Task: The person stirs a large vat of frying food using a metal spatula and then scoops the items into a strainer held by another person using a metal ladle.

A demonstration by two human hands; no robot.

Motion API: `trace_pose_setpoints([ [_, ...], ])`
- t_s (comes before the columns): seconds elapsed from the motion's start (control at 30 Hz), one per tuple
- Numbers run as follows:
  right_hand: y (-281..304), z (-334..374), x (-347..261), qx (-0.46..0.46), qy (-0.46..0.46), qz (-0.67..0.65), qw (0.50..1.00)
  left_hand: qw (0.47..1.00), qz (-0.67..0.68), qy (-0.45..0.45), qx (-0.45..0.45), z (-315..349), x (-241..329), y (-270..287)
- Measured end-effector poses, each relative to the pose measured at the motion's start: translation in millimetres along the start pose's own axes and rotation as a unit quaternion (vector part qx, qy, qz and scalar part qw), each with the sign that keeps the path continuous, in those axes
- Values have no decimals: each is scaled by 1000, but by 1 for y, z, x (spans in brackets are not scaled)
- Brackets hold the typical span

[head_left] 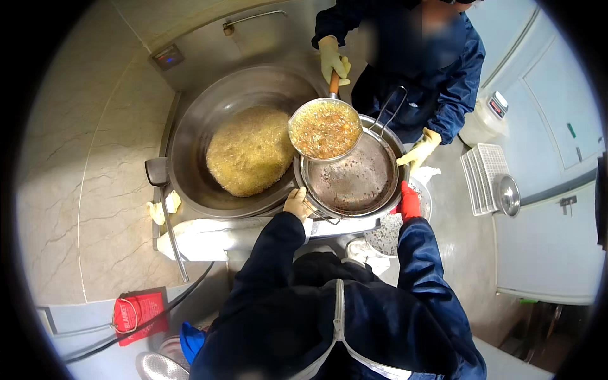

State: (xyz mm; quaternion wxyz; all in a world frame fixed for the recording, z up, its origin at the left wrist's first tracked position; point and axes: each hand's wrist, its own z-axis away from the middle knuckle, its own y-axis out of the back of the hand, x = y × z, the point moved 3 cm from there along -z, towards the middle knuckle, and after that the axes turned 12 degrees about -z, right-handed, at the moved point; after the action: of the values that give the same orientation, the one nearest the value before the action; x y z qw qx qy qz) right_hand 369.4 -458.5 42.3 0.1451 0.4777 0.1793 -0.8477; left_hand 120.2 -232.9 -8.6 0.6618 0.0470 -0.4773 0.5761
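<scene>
Both near sides of a metal pot (397,145) are meeting the person's hands: the left hand (296,201), bare, is curling its fingers onto the near-left edge, while the right hand (410,200), in a red glove, is bearing against the near-right edge with its fingers partly hidden, so whether they are pinching the rim I cannot tell. Inside the top of the pot a round strainer (348,180) is sitting, dark specks dotting its surface. Opposite, a co-worker's gloved hand (334,60) is gripping a ladle (334,88) by its wooden handle and holding it above the strainer's far-left part; frothy yellow liquid (325,123) with orange-brown bits is filling it. The co-worker's other gloved hand (423,150) is touching the pot's right side. Just left of the pot, a large wok (190,145) is containing foaming yellow oil (248,152). Beyond the wok's left side, a long-handled spatula (171,225) is lying beside a crumpled yellow cloth (156,211).
</scene>
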Motion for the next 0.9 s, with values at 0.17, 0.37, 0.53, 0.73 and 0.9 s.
trace_pose_setpoints([
  [0.17,-7,2,-2,12,7,-17,1000,999,22,22,21,3,2,-1],
  [0.37,-8,0,0,48,9,-1,999,998,38,44,25,11,5,-4],
  [0.53,0,-7,9,44,9,12,999,998,-2,50,32,18,13,-8],
  [0.73,-7,-5,2,48,-1,7,999,998,-16,53,4,0,3,10],
  [0.9,-9,4,-5,16,-10,11,1000,997,-79,14,13,1,4,9],
])
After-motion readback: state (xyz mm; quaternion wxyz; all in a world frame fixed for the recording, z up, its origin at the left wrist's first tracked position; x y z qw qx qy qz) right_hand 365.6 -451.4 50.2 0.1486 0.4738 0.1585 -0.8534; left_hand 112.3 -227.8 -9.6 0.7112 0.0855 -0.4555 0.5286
